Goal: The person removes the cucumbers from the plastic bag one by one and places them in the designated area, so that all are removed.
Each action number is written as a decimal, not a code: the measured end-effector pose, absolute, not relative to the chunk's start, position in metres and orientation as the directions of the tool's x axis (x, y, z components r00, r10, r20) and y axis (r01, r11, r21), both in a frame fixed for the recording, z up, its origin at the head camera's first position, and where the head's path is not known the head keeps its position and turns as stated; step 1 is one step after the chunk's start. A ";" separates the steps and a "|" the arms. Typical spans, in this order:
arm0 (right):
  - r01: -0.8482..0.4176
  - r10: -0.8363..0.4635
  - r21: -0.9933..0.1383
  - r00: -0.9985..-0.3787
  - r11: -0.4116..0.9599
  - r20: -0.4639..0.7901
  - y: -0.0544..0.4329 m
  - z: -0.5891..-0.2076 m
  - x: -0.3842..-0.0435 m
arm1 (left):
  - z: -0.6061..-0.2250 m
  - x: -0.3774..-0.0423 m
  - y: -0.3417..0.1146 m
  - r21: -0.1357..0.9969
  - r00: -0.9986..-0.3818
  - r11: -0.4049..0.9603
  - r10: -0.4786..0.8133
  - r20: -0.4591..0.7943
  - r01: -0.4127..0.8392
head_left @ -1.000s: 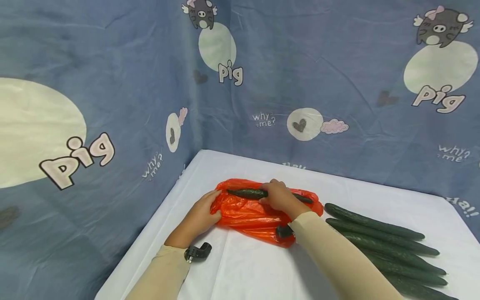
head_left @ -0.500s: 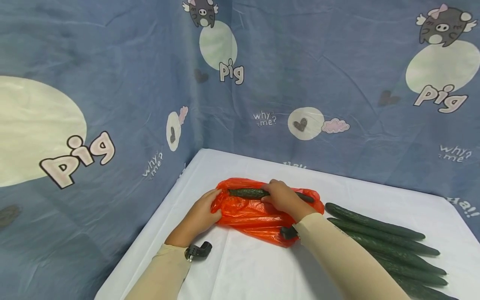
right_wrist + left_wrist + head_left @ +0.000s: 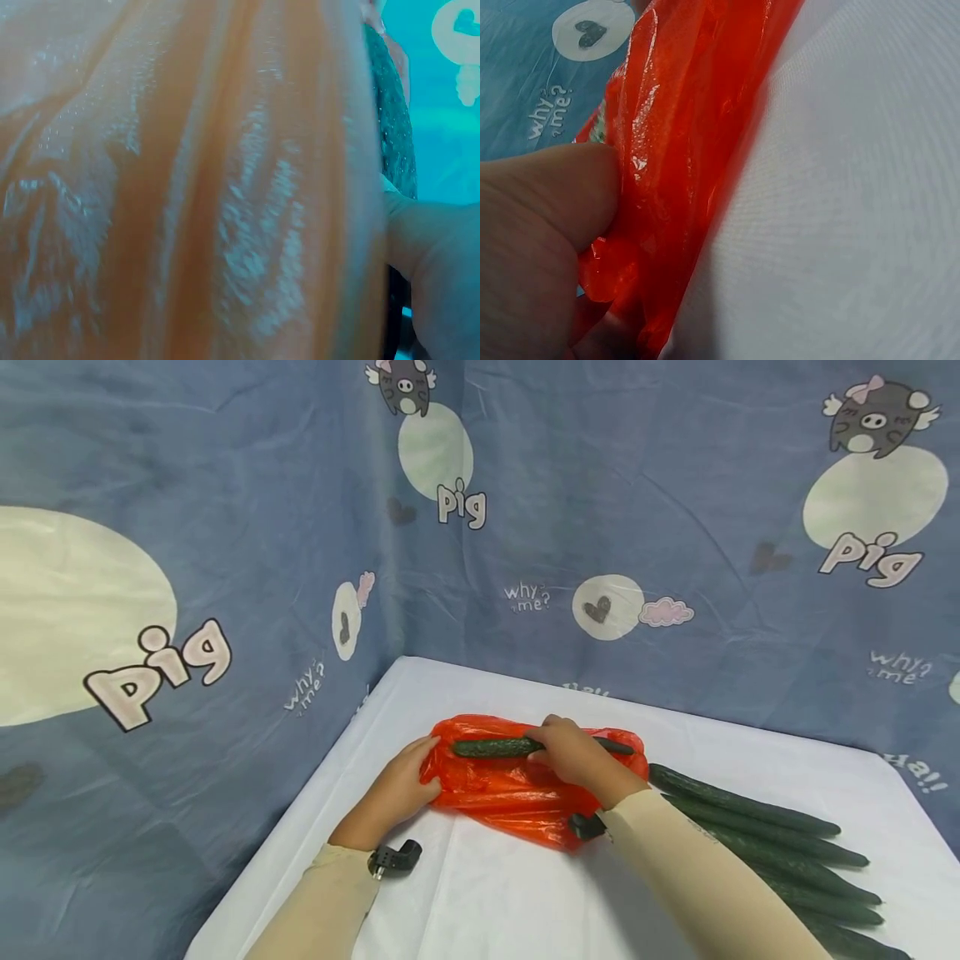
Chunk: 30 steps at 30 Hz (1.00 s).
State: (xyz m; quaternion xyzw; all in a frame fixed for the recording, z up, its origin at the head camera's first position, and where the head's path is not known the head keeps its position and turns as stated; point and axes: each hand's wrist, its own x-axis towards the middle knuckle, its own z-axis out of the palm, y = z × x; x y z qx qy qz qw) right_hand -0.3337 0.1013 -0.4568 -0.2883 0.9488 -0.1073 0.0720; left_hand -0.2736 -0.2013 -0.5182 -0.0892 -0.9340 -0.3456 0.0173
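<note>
An orange-red plastic bag lies crumpled on the white-covered table. On top of it, along the far side, is a dark green cucumber. My right hand grips this cucumber round the middle, which hides that part of it. My left hand holds the left edge of the bag; in the left wrist view its thumb presses against the plastic. The right wrist view is mostly filled by the bag, with a strip of the bumpy cucumber beyond it.
Several cucumbers lie side by side to the right of the bag, partly behind my right forearm. A blue pig-print cloth hangs behind and to the left of the table. Black camera mounts sit at both wrists.
My right hand and the cucumber have shifted slightly right and nearer, still over the bag. My left hand has stayed at the bag's left edge.
</note>
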 end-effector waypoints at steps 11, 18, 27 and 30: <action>-0.526 -0.559 -0.263 -0.826 0.809 -0.070 0.111 -0.439 -0.324 | -0.518 -0.275 -0.202 0.654 -0.984 0.737 0.160 0.077 0.171; -0.558 -0.583 -0.272 -0.812 0.784 -0.016 0.115 -0.426 -0.320 | -0.522 -0.274 -0.200 0.665 -0.984 0.727 0.154 0.088 0.173; -0.584 -0.599 -0.240 -0.801 0.776 0.014 0.112 -0.411 -0.316 | -0.523 -0.274 -0.198 0.652 -0.980 0.733 0.170 0.105 0.196; -0.581 -0.597 -0.248 -0.802 0.775 0.012 0.109 -0.406 -0.315 | -0.520 -0.274 -0.199 0.639 -0.980 0.743 0.168 0.110 0.199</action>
